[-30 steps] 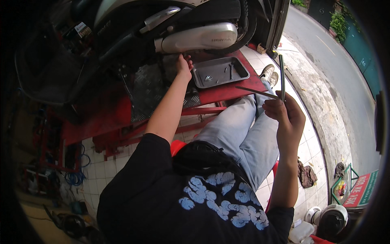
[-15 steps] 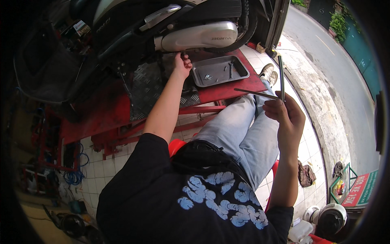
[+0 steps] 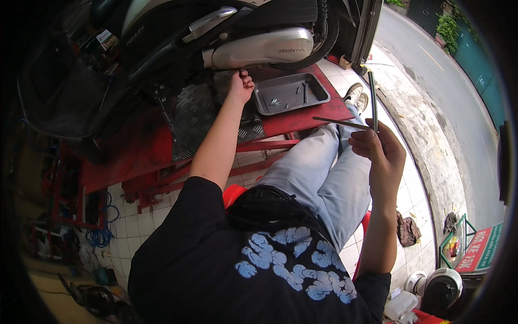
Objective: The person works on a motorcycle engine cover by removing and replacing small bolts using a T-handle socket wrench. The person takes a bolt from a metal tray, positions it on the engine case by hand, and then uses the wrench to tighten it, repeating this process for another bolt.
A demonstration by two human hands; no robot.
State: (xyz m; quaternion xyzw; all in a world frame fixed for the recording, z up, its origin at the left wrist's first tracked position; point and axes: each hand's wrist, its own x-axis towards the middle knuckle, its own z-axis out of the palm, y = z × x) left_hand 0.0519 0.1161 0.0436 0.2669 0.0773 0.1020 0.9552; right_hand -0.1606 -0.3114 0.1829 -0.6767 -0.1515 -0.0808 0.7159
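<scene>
Silver scooter engine cover, upper centre: fitted. Left hand: curled beneath it; contents, if any, indiscernible. Right hand, right of centre: gripping angled metal rods. Tray, on red surface: loose fasteners; work judged partway.

A slim metal tool is gripped in the right hand: one bar rises nearly upright above the fingers, while a thinner, dark bar slants out to their left; whether both are one piece is unclear. Just above the left hand, a smooth silver casing extends sideways, its right end rounded.
</scene>
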